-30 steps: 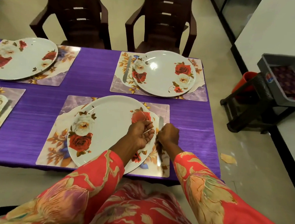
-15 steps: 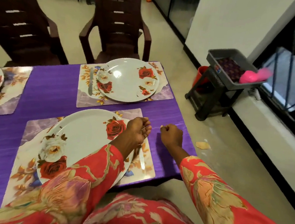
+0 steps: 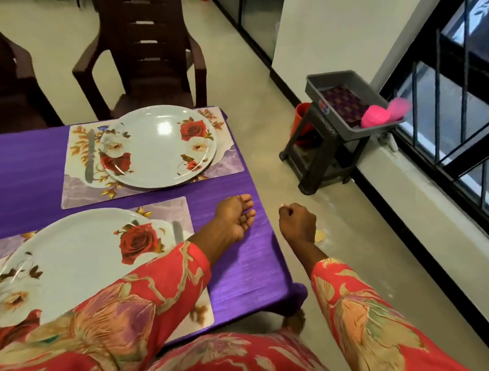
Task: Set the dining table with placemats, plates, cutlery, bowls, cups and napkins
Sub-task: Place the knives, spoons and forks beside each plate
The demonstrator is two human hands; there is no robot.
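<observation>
On the purple table (image 3: 248, 270), the near floral plate (image 3: 79, 260) sits on its placemat (image 3: 174, 209), and a knife (image 3: 177, 231) lies on the mat just right of the plate. The far plate (image 3: 161, 146) rests on its own placemat (image 3: 227, 163) with a knife (image 3: 90, 155) on its left. My left hand (image 3: 235, 216) hovers over the table's right end, fingers loosely curled and holding nothing. My right hand (image 3: 297, 223) is curled into a fist over the floor, past the table edge, with nothing visible in it.
A grey tray (image 3: 354, 79) sits on a black stool (image 3: 318, 159) by the window, holding purple patterned cloth (image 3: 343, 102) and pink cups (image 3: 380, 114). A red bucket (image 3: 301, 116) stands behind the stool. A brown chair (image 3: 143, 45) faces the far setting.
The knife now lies on the near mat, released by my right hand. Both hands have moved right, off the placemat. The view has swung right toward the tray.
</observation>
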